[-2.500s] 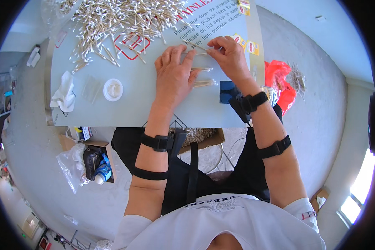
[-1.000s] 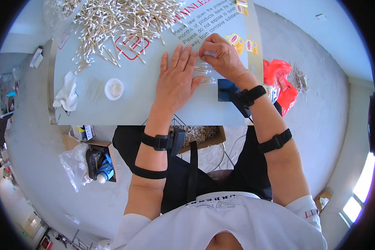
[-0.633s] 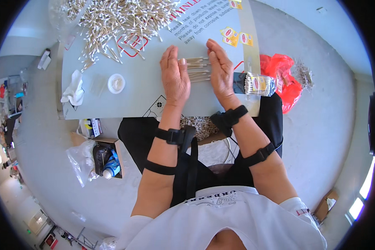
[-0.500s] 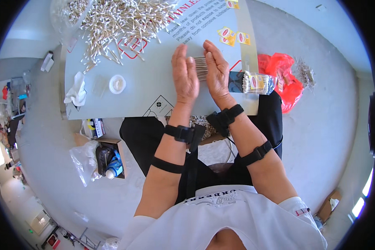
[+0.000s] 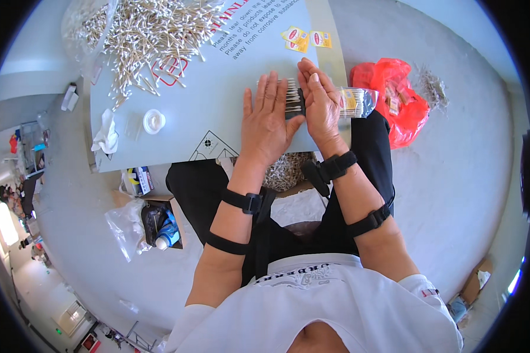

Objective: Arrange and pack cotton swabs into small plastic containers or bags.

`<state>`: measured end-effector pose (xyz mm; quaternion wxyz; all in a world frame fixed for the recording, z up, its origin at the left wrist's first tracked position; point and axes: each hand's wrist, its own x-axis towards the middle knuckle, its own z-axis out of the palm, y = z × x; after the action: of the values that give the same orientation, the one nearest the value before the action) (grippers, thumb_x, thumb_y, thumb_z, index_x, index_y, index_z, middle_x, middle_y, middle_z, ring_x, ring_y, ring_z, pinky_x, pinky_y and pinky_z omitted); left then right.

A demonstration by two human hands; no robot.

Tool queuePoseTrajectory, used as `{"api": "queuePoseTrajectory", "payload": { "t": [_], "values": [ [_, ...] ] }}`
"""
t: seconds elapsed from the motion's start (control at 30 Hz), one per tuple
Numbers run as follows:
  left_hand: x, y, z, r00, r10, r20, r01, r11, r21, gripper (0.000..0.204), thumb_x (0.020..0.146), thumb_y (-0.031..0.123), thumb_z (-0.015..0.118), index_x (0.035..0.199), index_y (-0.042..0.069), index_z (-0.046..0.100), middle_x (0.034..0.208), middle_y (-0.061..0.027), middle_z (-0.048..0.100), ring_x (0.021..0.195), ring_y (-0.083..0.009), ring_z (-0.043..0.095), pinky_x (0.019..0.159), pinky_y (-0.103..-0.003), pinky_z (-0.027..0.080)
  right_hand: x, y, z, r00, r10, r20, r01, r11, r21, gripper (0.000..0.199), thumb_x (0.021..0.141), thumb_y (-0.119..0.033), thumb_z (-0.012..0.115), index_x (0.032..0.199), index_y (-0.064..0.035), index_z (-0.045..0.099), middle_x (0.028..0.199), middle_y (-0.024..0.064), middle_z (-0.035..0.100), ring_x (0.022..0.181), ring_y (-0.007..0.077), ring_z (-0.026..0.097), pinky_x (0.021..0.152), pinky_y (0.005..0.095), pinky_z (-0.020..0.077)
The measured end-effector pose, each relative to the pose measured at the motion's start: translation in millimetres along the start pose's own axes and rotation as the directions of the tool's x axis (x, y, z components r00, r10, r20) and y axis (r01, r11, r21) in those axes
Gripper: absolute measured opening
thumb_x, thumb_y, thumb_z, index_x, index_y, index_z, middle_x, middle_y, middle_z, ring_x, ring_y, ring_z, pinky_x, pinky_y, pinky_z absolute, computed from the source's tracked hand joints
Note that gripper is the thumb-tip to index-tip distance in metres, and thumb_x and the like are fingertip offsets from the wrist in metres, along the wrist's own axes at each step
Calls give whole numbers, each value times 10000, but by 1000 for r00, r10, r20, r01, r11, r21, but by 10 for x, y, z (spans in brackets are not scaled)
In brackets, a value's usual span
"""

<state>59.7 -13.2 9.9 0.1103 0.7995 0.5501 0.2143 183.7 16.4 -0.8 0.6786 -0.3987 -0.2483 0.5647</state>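
A bundle of cotton swabs (image 5: 292, 100) lies on the pale blue table sheet (image 5: 218, 76), squeezed between my two palms. My left hand (image 5: 268, 120) presses against its left side with the fingers straight and pointing away from me. Against its right side stands my right hand (image 5: 321, 100), on edge. A clear packet of cotton swabs (image 5: 353, 101) lies just right of my right hand at the table's edge. A large loose heap of cotton swabs (image 5: 153, 29) covers the far left of the table.
A small white round dish (image 5: 153, 121) and a crumpled white tissue (image 5: 106, 134) sit at the table's left. Small yellow stickers (image 5: 305, 37) lie at the far right. A red plastic bag (image 5: 388, 94) lies on the floor to the right; boxes and bags sit under the table (image 5: 153, 217).
My hands went from lying flat over swabs on the table to standing on edge, pressing a gathered bundle between the palms. The clear swab packet now lies beside my right hand.
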Motion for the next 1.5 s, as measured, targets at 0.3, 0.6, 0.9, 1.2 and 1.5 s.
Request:
{"api": "queuePoseTrajectory", "payload": {
  "t": [0.3,0.6,0.9,1.2,1.5],
  "values": [
    [124,40,66,991,-31,130,2,976,216,775,907,478,529,1479,18,282,1565,-165,212,1462,-309,163,1170,-512,86,-16,-16,-43,999,21,26,-20,999,-31,378,1021,-162,436,1324,59,482,1369,149,494,1305,218,445,1134,344,326],
    [322,-222,155,881,-393,-262,60,643,-763,619,1018,378,414,1443,-56,296,1498,-231,290,1410,-327,262,1156,-421,207,196,169,-3,985,-142,101,162,958,-236,385,1019,-208,469,1305,45,516,1345,136,521,1266,191,480,1099,308,369],
    [285,-91,287,853,-499,-151,-84,155,-984,594,1031,386,361,1392,-86,366,1392,-200,442,1307,-275,420,1125,-387,294,-45,155,-77,965,-241,100,261,889,-377,353,1024,-180,456,1283,46,535,1345,126,522,1229,179,499,1074,290,386],
    [54,-225,23,975,-151,-164,22,797,-604,597,978,363,488,1430,-2,355,1482,-160,359,1377,-283,337,1144,-447,236,-153,-298,-147,955,-168,243,275,809,-520,316,955,-131,550,1232,20,566,1383,160,495,1292,271,465,1075,356,356],
    [-94,5,-22,986,30,165,-51,991,122,745,899,454,555,1478,58,304,1551,-132,264,1452,-267,209,1173,-504,132,-162,-341,-389,691,96,716,717,-215,-663,502,873,-254,611,1337,-100,500,1426,64,467,1346,241,402,1153,438,230]
  ]
}}
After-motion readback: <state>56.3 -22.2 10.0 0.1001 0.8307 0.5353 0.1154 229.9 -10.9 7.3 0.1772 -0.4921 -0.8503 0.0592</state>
